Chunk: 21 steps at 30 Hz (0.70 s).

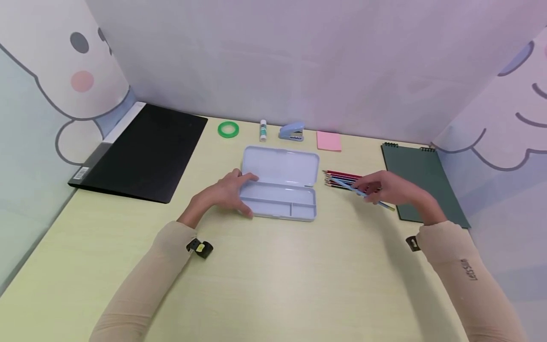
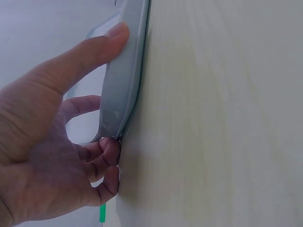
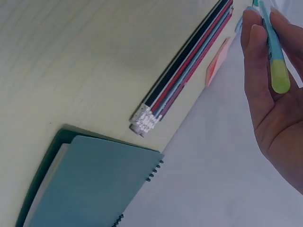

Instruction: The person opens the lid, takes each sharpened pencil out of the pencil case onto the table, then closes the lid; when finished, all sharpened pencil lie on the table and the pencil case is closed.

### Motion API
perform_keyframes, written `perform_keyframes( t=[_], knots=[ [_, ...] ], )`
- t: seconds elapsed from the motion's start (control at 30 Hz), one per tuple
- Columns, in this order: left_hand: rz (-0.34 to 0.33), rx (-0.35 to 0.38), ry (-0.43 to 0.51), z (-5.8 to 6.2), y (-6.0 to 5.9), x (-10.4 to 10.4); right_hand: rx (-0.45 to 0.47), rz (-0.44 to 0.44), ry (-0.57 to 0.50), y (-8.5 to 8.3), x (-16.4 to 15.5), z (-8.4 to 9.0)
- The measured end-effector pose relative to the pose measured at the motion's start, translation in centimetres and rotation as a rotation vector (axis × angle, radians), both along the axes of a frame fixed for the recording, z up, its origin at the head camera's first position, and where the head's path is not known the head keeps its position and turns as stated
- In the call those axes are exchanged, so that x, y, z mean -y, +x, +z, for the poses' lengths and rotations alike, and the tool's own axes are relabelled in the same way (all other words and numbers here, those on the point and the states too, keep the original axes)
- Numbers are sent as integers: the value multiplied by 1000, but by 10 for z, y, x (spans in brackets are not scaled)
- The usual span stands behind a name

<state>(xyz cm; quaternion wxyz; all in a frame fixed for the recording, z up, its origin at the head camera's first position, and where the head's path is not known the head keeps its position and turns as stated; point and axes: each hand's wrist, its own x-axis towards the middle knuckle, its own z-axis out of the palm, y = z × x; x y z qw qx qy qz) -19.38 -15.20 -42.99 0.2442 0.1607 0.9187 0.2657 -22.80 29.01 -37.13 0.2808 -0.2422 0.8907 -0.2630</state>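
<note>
A pale blue pencil case (image 1: 273,209) lies with its lid raised at the back, its compartments bare. At its left end, my left hand (image 1: 232,190) grips the case, thumb against the front wall and fingers bent around the corner, as the left wrist view shows. My right hand (image 1: 380,186) pinches a light blue pen (image 3: 274,49) with a yellow-green end between thumb and fingers. The pen slants over a bundle of pencils (image 3: 182,59) lying on the table to the right of the case. Those pencils are red, blue and dark, with pale erasers at their near ends.
Along the back stand or lie green tape (image 1: 228,129), a glue stick (image 1: 263,130), a blue stapler (image 1: 292,132) and pink sticky notes (image 1: 329,141). A dark green spiral notebook (image 1: 423,180) lies at right. A large black board (image 1: 149,152) occupies the left.
</note>
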Motion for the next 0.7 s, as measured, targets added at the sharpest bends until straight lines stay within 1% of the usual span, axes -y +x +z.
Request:
perform_keyframes(
  t=[0.17,0.3,0.47,0.53,0.7],
  knots=[
    [3,5,2,1,0,0,-10,59,21,-2,1,-14],
    [2,7,-3,0,0,-1,-40,45,52,-3,2,-19],
    [-1,-1,-3,1,0,-1,-136,28,90,-5,-1,-26],
    [0,-1,-1,1,0,-1,-161,16,106,-5,-2,-28],
    [-1,0,-3,1,0,0,-179,-12,134,-5,-3,-31]
  ],
)
